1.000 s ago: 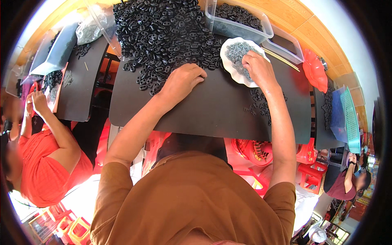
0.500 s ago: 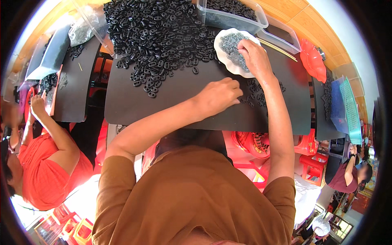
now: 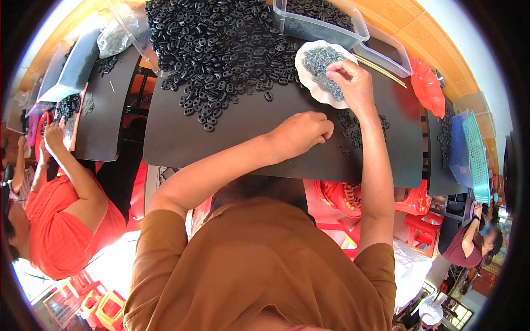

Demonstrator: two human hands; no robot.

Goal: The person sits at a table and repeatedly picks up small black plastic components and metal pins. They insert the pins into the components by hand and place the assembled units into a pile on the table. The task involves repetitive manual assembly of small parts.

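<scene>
Over the white wavy-rimmed dish (image 3: 335, 100) is my right hand (image 3: 354, 87), thumb and fingertips pinched together. Whatever is in the pinch is too small to make out. Small grey, shiny pieces (image 3: 320, 65) fill the dish. My left hand (image 3: 301, 133) rests low over the dark table, its fingers curled inward. What the left fingers hold, if anything, is hidden. Small black pieces (image 3: 353, 131) lie scattered just right of my left hand, partly under my right forearm. Beyond my hands spreads a large heap of black oval pieces with holes (image 3: 221, 49).
Behind the dish stands a clear plastic bin (image 3: 323, 32) of black pieces, with thin sticks (image 3: 381, 70) and a red scalloped dish (image 3: 428, 85) to its right. A person in red (image 3: 72, 215) works at the left table. A teal basket (image 3: 479, 160) stands far right.
My right hand has drawn back slightly from the grey pieces toward the dish's near right side, still pinched. My left hand stays curled near the same spot. The whole view has shifted a little.
</scene>
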